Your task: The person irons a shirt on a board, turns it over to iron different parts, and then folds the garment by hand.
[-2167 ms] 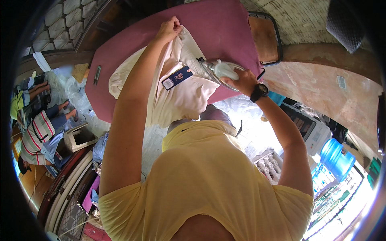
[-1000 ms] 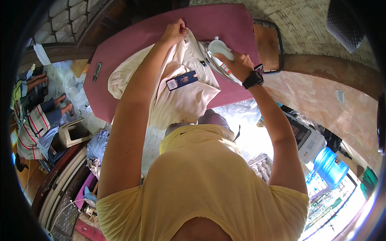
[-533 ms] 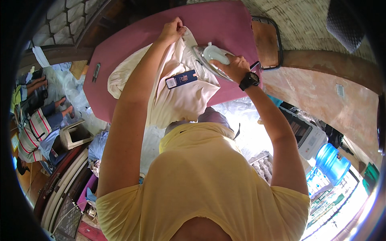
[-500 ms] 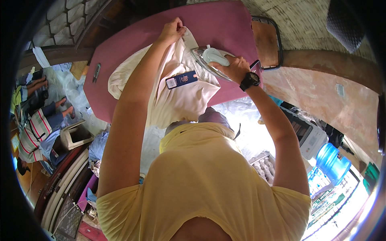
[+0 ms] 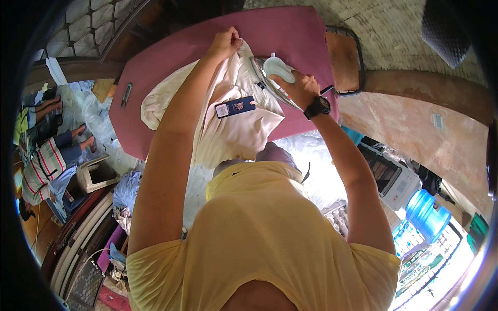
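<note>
A cream garment [image 5: 249, 127] with a dark blue hang tag [image 5: 236, 107] lies wrinkled across a maroon ironing board [image 5: 290, 28], its near part hanging over the board's edge. My left hand [image 5: 225, 43] is closed on the garment's far edge, near the board's middle. In my right hand [image 5: 301, 90], which wears a black watch [image 5: 317, 107] at the wrist, is a white and silver clothes iron [image 5: 276, 68]. The iron is tilted, at the right side of the garment; whether its soleplate touches the cloth cannot be made out.
At the board's left end lies a small grey-green tool [image 5: 126, 95]. A dark metal frame [image 5: 358, 59] juts from its right end. Beyond it stands a wall [image 5: 415, 111]; a blue water jug [image 5: 428, 212] is at lower right. Another person [image 5: 46, 166] is at far left.
The iron has tipped in my right hand, showing more of its side, and shifted slightly right. My left hand keeps its hold on the garment's edge.
</note>
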`<action>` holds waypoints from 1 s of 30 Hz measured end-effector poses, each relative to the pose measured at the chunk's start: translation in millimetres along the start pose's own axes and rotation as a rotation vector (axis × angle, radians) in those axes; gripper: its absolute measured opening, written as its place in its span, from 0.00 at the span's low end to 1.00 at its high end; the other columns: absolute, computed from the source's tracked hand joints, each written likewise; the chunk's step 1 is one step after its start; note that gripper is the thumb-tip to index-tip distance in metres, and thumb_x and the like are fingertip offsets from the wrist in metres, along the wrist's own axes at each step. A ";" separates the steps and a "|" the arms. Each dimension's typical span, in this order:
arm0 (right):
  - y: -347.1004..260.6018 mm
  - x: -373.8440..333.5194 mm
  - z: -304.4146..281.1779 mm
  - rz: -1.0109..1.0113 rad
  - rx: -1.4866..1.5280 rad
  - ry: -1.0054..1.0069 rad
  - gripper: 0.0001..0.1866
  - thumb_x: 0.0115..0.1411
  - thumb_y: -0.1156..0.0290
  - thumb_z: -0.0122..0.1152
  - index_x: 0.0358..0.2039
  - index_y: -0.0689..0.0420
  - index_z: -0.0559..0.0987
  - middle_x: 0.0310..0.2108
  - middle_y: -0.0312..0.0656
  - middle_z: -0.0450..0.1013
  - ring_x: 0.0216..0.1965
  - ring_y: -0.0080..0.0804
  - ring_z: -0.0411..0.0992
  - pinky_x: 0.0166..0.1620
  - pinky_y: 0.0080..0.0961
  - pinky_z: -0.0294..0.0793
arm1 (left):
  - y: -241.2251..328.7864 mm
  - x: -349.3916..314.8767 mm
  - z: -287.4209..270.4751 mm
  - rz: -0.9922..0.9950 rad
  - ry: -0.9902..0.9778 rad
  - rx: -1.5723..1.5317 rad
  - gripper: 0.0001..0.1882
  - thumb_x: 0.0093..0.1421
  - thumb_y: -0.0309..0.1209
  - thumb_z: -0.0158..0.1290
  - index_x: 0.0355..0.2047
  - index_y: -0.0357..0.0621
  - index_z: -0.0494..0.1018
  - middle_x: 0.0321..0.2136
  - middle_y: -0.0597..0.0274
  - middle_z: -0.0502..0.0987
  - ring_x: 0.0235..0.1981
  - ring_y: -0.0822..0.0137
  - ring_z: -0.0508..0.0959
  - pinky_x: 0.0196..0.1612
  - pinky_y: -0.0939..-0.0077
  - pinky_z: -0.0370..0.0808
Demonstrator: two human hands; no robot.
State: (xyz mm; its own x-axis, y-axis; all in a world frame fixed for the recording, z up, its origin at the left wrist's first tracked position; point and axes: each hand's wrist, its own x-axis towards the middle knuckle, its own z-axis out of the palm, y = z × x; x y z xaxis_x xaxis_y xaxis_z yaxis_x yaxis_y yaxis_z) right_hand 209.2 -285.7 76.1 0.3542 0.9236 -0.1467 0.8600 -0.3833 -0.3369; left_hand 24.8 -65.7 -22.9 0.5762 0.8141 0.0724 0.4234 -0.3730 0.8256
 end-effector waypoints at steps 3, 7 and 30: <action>-12.4 15.5 2.9 0.048 0.091 -0.007 0.41 0.47 0.26 0.57 0.37 0.55 0.84 0.30 0.54 0.79 0.37 0.52 0.79 0.42 0.44 0.78 | -1.9 0.9 2.1 -0.017 -0.003 -0.098 0.06 0.57 0.24 0.54 0.31 0.39 0.67 0.19 0.58 0.76 0.21 0.72 0.77 0.27 0.74 0.75; -26.4 29.4 -4.1 0.071 0.172 -0.064 0.41 0.48 0.26 0.56 0.37 0.56 0.84 0.29 0.55 0.79 0.36 0.53 0.78 0.41 0.45 0.78 | 0.2 0.8 1.0 -0.022 0.001 -0.078 0.05 0.57 0.22 0.53 0.30 0.40 0.67 0.18 0.60 0.75 0.21 0.74 0.75 0.26 0.75 0.74; -35.5 32.6 -2.3 0.044 0.148 0.022 0.37 0.52 0.29 0.56 0.37 0.54 0.84 0.20 0.45 0.78 0.30 0.50 0.79 0.35 0.43 0.79 | -14.1 1.4 4.4 -0.007 0.038 -0.059 0.05 0.57 0.24 0.54 0.31 0.40 0.68 0.20 0.61 0.75 0.22 0.75 0.73 0.27 0.75 0.73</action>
State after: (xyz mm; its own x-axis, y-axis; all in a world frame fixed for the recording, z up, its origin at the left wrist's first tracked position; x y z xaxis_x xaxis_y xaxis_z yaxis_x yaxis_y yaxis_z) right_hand 191.0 -241.9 85.4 0.3997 0.9052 -0.1443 0.7807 -0.4187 -0.4639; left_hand 22.7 -61.2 -36.9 0.5458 0.8334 0.0867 0.3846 -0.3411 0.8577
